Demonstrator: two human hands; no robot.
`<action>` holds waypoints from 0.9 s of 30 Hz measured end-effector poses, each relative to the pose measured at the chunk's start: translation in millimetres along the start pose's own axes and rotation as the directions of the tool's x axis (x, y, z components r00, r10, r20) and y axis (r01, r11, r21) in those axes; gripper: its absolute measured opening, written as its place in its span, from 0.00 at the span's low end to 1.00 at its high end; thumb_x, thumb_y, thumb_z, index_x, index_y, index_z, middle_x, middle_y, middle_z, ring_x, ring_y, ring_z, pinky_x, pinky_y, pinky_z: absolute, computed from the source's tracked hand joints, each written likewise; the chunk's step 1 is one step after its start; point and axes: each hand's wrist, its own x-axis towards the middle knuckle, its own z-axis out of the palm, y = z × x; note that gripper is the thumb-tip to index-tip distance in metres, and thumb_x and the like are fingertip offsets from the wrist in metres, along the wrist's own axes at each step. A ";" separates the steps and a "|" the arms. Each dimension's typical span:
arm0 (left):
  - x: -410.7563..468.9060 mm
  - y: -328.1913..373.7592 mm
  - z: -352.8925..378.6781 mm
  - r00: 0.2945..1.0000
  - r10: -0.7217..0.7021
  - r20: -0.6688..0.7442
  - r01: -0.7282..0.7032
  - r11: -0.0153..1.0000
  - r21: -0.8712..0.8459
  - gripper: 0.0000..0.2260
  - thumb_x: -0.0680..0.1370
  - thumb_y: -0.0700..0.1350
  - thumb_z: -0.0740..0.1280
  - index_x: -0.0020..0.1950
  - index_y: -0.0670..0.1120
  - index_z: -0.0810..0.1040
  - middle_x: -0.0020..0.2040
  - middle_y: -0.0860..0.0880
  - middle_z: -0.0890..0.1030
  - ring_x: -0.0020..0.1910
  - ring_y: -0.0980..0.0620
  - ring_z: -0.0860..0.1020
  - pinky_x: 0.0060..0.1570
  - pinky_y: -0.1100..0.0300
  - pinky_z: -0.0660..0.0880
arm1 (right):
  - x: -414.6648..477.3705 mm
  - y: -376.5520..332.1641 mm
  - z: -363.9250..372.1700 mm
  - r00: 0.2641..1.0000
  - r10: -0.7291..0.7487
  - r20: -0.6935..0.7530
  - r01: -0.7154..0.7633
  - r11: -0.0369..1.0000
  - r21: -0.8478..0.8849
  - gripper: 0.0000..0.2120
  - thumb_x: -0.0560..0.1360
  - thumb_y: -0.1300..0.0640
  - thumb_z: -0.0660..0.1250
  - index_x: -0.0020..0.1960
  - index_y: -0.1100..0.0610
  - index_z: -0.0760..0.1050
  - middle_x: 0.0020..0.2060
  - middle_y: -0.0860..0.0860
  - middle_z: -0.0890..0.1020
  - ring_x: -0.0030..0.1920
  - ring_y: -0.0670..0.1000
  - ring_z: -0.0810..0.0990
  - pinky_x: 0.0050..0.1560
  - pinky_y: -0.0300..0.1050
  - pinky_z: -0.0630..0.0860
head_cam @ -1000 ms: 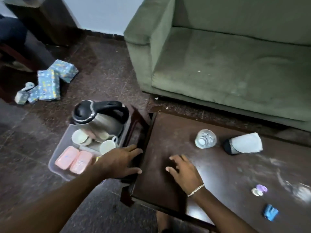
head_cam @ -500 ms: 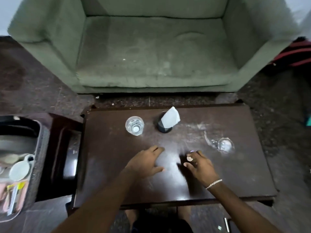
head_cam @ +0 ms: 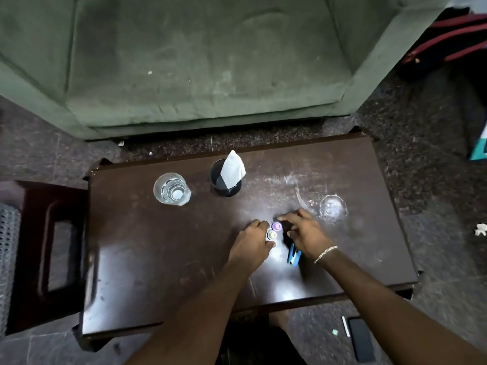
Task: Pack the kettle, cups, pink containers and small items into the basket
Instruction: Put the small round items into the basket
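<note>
Two hands over three small items, mid-table.
Green sofa behind the dark wooden table; stool to the left, with only the grey mesh edge of the basket visible at frame margin. Left hand: fingers together and curled, thumb and fingertips flanking pale round item; grip not resolvable. Right hand: fingers together, bent, tips just past purple item; contact not resolvable. Blue item lies partly under the right wrist. All three items on the tabletop, well apart from the basket. Drinking glass and black cup with tissue stand upright nearer the sofa.
</note>
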 end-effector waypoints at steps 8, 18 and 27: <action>12.2 0.9 21.8 0.996 -0.018 -0.084 0.008 0.993 -0.117 0.16 0.76 0.46 0.71 0.64 0.49 0.77 0.55 0.45 0.81 0.52 0.40 0.81 0.54 0.47 0.78 | 19.8 -2.4 2.7 0.987 -0.096 0.127 0.108 0.990 -0.092 0.20 0.69 0.66 0.70 0.55 0.48 0.82 0.46 0.52 0.76 0.44 0.55 0.79 0.48 0.48 0.78; -10.6 -37.6 -17.9 0.978 -0.023 -0.206 -0.008 0.989 -0.147 0.05 0.77 0.47 0.69 0.51 0.47 0.78 0.50 0.48 0.80 0.47 0.43 0.79 0.46 0.50 0.72 | 25.2 -48.4 0.5 0.982 -0.148 0.118 0.154 0.987 -0.048 0.16 0.71 0.64 0.71 0.55 0.49 0.82 0.44 0.49 0.76 0.43 0.52 0.78 0.48 0.43 0.74; -87.9 -124.1 -116.4 0.921 -0.131 -0.366 0.055 0.976 -0.209 0.04 0.77 0.49 0.69 0.49 0.50 0.78 0.47 0.52 0.77 0.45 0.45 0.80 0.48 0.47 0.77 | 44.6 -182.5 42.1 0.931 -0.337 0.137 0.332 0.941 0.063 0.18 0.71 0.64 0.71 0.56 0.47 0.80 0.47 0.37 0.76 0.48 0.36 0.78 0.54 0.25 0.68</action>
